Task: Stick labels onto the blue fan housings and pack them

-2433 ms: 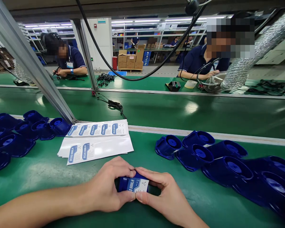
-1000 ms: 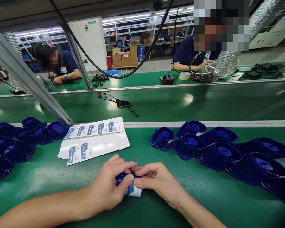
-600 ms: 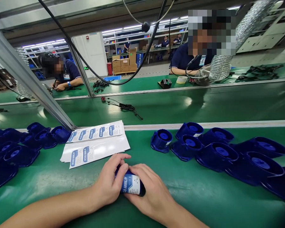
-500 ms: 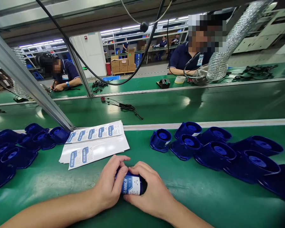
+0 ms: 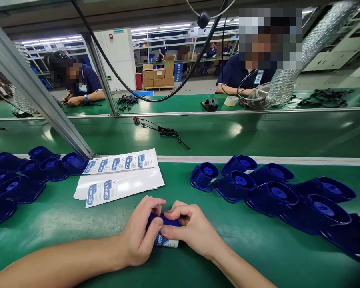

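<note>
Between my hands, low in the centre, is a blue plastic pump housing [image 5: 168,221] lying on its side. A white and blue printed label [image 5: 170,242] sits on its lower front. My left hand [image 5: 144,232] is wrapped round the left end, thumb on the front. With fingers curled in, my right hand [image 5: 190,228] presses its thumb and fingertips against the housing's upper side. Much of the housing is hidden by my fingers. Just beyond my hands lie printed label sheets [image 5: 135,180], the nearer one with two labels on its left part.
Several similar blue housings stand on the green bench at right [image 5: 277,194] and more at left [image 5: 21,188]. A slanted metal post [image 5: 48,92] rises at left. Beyond the rail lies a black cable bundle [image 5: 169,131]. Two co-workers sit across; a black cable [image 5: 132,90] hangs overhead.
My right thumb has moved up from below the housing onto its front, and the right fingers have curled in. The label now shows lower on the housing. The view has shifted slightly.
</note>
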{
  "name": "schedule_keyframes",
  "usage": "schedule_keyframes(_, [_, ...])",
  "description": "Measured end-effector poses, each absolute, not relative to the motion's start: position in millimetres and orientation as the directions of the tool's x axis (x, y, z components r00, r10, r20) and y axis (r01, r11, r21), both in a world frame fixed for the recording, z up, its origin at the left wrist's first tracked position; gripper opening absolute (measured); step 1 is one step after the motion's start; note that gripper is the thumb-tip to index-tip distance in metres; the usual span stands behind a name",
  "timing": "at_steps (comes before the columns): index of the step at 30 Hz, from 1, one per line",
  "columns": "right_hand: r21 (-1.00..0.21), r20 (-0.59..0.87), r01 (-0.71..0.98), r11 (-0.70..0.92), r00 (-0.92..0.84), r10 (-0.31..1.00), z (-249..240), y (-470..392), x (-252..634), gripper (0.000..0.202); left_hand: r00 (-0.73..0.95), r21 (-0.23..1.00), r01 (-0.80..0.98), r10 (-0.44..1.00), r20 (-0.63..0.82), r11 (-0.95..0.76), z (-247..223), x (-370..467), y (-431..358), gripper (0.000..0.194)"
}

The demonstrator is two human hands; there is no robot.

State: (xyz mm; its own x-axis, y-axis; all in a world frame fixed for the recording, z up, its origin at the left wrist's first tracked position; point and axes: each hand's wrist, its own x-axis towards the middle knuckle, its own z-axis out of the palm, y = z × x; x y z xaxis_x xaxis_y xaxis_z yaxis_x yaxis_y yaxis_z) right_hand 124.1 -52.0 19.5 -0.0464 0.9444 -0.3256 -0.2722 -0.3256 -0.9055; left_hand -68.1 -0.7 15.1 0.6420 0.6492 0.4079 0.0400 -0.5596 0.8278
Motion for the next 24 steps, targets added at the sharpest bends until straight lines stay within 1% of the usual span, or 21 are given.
schedule_keyframes(2, [-0.914,-0.319,-0.252,-0.317,-0.035,0.947,18.4,-50.8,123.7,0.04,0.631,0.835,-0.003,0.647,0.428,-0.55,13.7,-68.0,-0.6,0.034])
schedule_keyframes(5, [-0.962,-0.247,-0.126,-0.242,0.027,0.969,19.2,-50.6,123.0,0.039,0.629,0.86,-0.05,0.653,0.422,-0.508,10.7,-69.2,0.3,0.035])
schedule_keyframes(7, [-0.987,-0.158,0.0,-0.158,0.059,0.986,21.9,-52.9,122.9,0.039,0.636,0.892,-0.037,0.678,0.368,-0.45,8.8,-70.1,1.9,0.036])
schedule_keyframes(9, [-0.979,-0.018,0.201,-0.025,0.04,0.999,24.6,-57.7,122.3,0.03,0.633,0.926,-0.01,0.715,0.298,-0.377,7.5,-70.4,4.2,0.038])
schedule_keyframes(10, [-0.944,0.062,0.325,0.06,-0.005,0.998,25.1,-60.7,121.3,0.032,0.629,0.938,-0.005,0.728,0.271,-0.346,7.2,-70.2,5.3,0.038])
schedule_keyframes(12, [-0.809,0.208,0.532,0.251,-0.14,0.968,23.1,-67.0,117.4,0.054,0.625,0.949,-0.011,0.739,0.251,-0.314,7.0,-69.5,7.1,0.039])
schedule_keyframes(13, [-0.733,0.266,0.594,0.332,-0.198,0.943,20.8,-69.7,114.6,0.062,0.626,0.949,-0.016,0.737,0.255,-0.315,7.1,-69.1,7.4,0.039])
schedule_keyframes(14, [-0.67,0.311,0.634,0.387,-0.234,0.921,18.2,-71.9,111.6,0.061,0.626,0.945,-0.02,0.733,0.267,-0.327,7.1,-68.8,7.3,0.039])
schedule_keyframes(15, [-0.629,0.344,0.658,0.414,-0.242,0.907,15.8,-73.4,108.6,0.055,0.628,0.938,-0.021,0.725,0.283,-0.347,7.1,-68.6,6.8,0.039])
schedule_keyframes(16, [-0.617,0.362,0.669,0.415,-0.227,0.904,14.2,-74.1,105.9,0.048,0.629,0.928,-0.024,0.716,0.303,-0.372,7.1,-68.6,6.1,0.039])
schedule_keyframes(17, [-0.631,0.362,0.666,0.399,-0.202,0.91,13.8,-74.1,103.9,0.043,0.631,0.917,-0.029,0.705,0.325,-0.397,6.9,-68.7,5.2,0.039])
schedule_keyframes(19, [-0.7,0.32,0.624,0.348,-0.162,0.934,16.8,-72.3,102.3,0.037,0.626,0.898,-0.044,0.688,0.366,-0.438,6.2,-68.9,3.8,0.04])
schedule_keyframes(20, [-0.738,0.287,0.595,0.317,-0.149,0.946,19.8,-71.0,102.6,0.037,0.62,0.892,-0.054,0.685,0.383,-0.449,5.9,-68.9,3.4,0.04])
schedule_keyframes(24, [-0.863,0.112,0.483,0.149,-0.105,0.988,32.4,-66.9,106.0,0.045,0.607,0.87,-0.072,0.671,0.426,-0.487,5.3,-68.9,4.0,0.04])
